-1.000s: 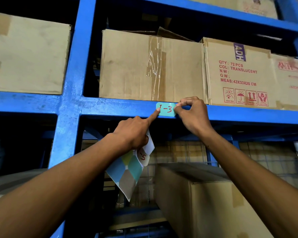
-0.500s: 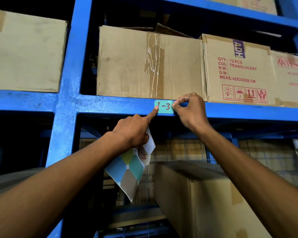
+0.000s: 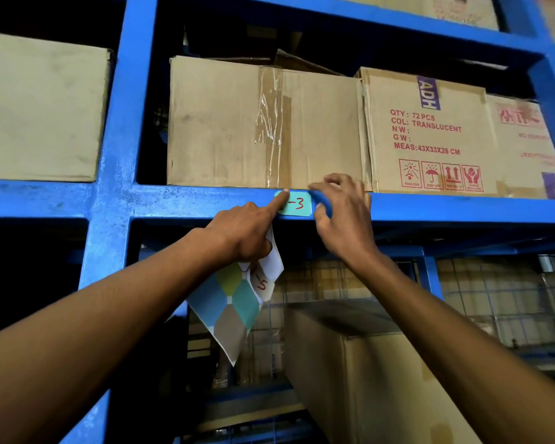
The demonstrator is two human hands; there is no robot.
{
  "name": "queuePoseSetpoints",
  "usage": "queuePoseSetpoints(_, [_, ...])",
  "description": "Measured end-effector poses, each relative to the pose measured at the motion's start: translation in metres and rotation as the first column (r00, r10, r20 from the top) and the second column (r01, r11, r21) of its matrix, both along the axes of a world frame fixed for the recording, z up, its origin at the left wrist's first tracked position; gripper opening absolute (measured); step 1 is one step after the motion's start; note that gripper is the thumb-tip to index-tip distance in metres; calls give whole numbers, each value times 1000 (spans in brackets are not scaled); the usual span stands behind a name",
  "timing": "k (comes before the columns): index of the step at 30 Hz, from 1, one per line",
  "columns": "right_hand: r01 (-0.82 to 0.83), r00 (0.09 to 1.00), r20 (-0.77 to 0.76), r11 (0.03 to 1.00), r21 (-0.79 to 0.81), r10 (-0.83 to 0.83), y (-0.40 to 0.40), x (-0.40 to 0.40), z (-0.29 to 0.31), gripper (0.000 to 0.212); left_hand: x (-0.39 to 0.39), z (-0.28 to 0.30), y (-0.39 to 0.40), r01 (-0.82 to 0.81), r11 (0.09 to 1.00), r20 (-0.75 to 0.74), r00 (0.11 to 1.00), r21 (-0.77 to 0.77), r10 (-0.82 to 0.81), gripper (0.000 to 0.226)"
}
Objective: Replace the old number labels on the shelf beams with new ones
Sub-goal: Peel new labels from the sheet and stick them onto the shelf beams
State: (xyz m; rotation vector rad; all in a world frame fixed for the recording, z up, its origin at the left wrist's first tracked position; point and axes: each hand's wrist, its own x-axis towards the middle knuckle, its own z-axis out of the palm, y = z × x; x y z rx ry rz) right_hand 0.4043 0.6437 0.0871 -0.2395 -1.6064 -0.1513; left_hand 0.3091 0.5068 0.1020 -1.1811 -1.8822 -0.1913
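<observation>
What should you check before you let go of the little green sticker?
1. Label on the blue beam: ok, it sits on the beam's front face.
2. Left hand pressing: ok, its forefinger is on the label's left end.
3. Right hand free of the label: ok, its fingers lie beside the right edge.
4. Label level: ok, roughly along the beam.
5. Fully stuck down: cannot tell.
6. Sticker sheet ready: ok, held under the left hand.
</observation>
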Motion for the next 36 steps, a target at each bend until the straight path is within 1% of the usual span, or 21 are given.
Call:
queuePoseSetpoints(2, [116,983,133,987,112,-130,1,-6,-6,51,2,5,4,-26,1000,27,999,-12,27,88])
queuePoseSetpoints(3, [165,968,168,977,133,-186,3,-9,-9,55,3,7,6,-38,999,39,999,-22,38,89])
queuePoseSetpoints(5, [229,956,167,969,88,-241,9,-13,-15,60,4,5,7,-62,997,41,997,-42,63,92])
queuePoseSetpoints(7, [238,964,124,971,-24,-233,17,-12,-19,61,2,-1,5,-76,996,10,997,-42,77,95])
queuePoseSetpoints(9, [246,965,115,966,-74,-237,20,-9,-21,61,0,-11,1,-79,996,-13,997,-49,78,96])
queuePoseSetpoints(11, [269,957,126,962,-50,-261,15,-8,-20,62,-2,-19,-4,-85,995,-20,996,-48,84,96])
queuePoseSetpoints(13, [267,954,136,964,17,-266,8,-10,-22,64,-2,-25,-7,-87,996,-10,996,-36,87,96])
queuePoseSetpoints(15, [275,938,189,956,100,-290,7,-15,-29,68,-2,-29,-6,-80,997,-3,997,-22,80,97])
queuePoseSetpoints(16, [289,927,212,950,116,-308,9,-16,-34,71,-2,-31,-6,-74,997,5,997,-15,74,97])
queuePoseSetpoints(20, [338,916,209,939,64,-343,17,-11,-47,75,-4,-37,-6,-16,1000,54,998,15,16,97])
queuePoseSetpoints(22, [334,918,211,942,45,-335,12,-9,-48,73,-6,-43,-10,26,999,85,996,29,-28,96])
queuePoseSetpoints(24, [296,932,222,955,-6,-287,3,-7,-50,66,-11,-53,-16,112,990,176,976,81,-125,96])
queuePoseSetpoints(25, [250,948,214,967,-44,-235,-2,-6,-53,62,-13,-60,-20,182,974,245,946,135,-211,96])
queuePoseSetpoints(27, [90,983,167,990,-109,-71,-12,-3,-64,52,-17,-73,-27,338,897,368,826,286,-428,96])
queuePoseSetpoints(28, [6,989,145,992,-123,12,-14,-1,-73,50,-17,-79,-28,388,843,393,757,374,-523,95])
queuePoseSetpoints(30, [-117,981,137,985,-128,135,-18,1,-92,47,-16,-91,-28,465,711,392,609,527,-689,92])
queuePoseSetpoints(32, [-158,974,139,977,-142,178,-24,3,-112,42,-13,-103,-30,500,596,370,482,628,-794,88])
queuePoseSetpoints(33, [-156,974,138,975,-159,178,-26,5,-121,42,-11,-109,-29,491,560,369,435,667,-821,86])
queuePoseSetpoints(35, [-106,979,153,980,-170,133,-29,10,-133,44,-5,-118,-29,477,508,376,350,717,-858,85])
queuePoseSetpoints(36, [-91,981,155,981,-171,119,-30,12,-138,45,-1,-122,-29,481,498,384,321,722,-866,85])
